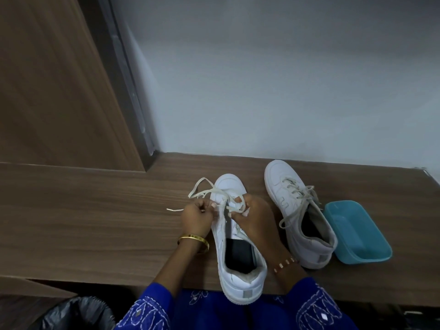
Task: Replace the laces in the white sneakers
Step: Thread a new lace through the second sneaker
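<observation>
A white sneaker (240, 279) lies on the wooden table with its toe pointing away and its heel over the front edge. An off-white lace (204, 192) runs from its upper eyelets and loops out to the left. My left hand (196, 216) is closed on the lace at the shoe's left side. My right hand (253, 219) rests over the tongue, fingers pinching the lace near the eyelets. A second white sneaker (307, 234), with a lace threaded loosely through it, stands to the right.
A teal plastic tray (357, 232) sits right of the second sneaker. A wooden cabinet side (59, 91) rises at back left, a grey wall (285, 79) behind. A black-lined bin (76, 313) stands below the wooden table (95, 222) at the left.
</observation>
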Available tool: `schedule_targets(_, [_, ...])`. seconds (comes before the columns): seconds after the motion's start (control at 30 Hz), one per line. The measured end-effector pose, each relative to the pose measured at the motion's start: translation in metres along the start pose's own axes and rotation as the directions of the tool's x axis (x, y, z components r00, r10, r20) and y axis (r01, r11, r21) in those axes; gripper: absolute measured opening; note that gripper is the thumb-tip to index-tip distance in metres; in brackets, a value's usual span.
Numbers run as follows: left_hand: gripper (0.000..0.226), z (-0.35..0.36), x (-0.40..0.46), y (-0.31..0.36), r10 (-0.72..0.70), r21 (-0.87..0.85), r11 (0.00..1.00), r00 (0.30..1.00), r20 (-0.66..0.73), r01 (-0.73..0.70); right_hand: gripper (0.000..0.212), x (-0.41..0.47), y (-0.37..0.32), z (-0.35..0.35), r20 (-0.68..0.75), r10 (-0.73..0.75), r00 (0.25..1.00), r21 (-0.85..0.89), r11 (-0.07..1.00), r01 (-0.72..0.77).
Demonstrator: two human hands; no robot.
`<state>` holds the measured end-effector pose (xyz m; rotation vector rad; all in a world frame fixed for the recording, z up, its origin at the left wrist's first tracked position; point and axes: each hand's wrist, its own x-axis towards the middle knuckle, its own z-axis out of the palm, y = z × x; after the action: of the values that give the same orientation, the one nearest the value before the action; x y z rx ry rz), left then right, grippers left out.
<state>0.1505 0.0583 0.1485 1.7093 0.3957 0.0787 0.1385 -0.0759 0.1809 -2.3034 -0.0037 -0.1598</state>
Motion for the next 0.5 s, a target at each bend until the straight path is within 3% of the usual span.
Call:
schedule_targets(0.07, [0.029, -0.003, 0.002, 0.008, -0.120, -0.246, 0.964, 0.991, -0.054, 0.103, 0.031, -0.008, 0.004, -0.002, 0.004, 0.004, 1.000, -0.108, 0.994, -0.003])
schedule_targets(0.17, [0.031, -0.022, 0.010, 0.026, -0.340, -0.649, 0.733, 0.936, -0.091, 0.203, 0.041, -0.011, 0.009, -0.004, 0.029, 0.109, 0.994, -0.129, 0.986, -0.104])
schedule_targets(0.23, [0.035, -0.043, 0.018, 0.033, -0.429, -0.772, 0.608, 0.895, -0.122, 0.187, 0.041, -0.009, 0.010, -0.004, 0.031, 0.140, 0.990, -0.141, 0.981, -0.134])
schedule_targets(0.3, [0.031, -0.060, 0.021, 0.035, -0.490, -0.778, 0.608, 0.846, -0.210, 0.159, 0.042, -0.008, 0.009, -0.005, 0.037, 0.153, 0.988, -0.140, 0.979, -0.146])
schedule_targets(0.37, [0.022, -0.064, 0.018, 0.034, -0.441, -0.631, 0.762, 0.831, -0.339, 0.147, 0.042, -0.006, 0.009, -0.006, 0.039, 0.169, 0.985, -0.119, 0.979, -0.163])
schedule_targets(0.4, [0.016, -0.061, 0.015, 0.032, -0.360, -0.478, 0.866, 0.847, -0.392, 0.147, 0.042, -0.006, 0.010, -0.007, 0.037, 0.171, 0.985, -0.109, 0.980, -0.167])
schedule_targets(0.47, [0.020, -0.049, 0.004, 0.027, -0.088, 0.003, 0.995, 0.893, -0.440, 0.100, 0.041, -0.007, 0.010, -0.008, 0.036, 0.169, 0.985, -0.096, 0.982, -0.165])
schedule_targets(0.5, [0.031, -0.042, -0.003, 0.022, 0.093, 0.251, 0.968, 0.906, -0.412, 0.015, 0.041, -0.007, 0.010, -0.008, 0.035, 0.165, 0.986, -0.087, 0.983, -0.161])
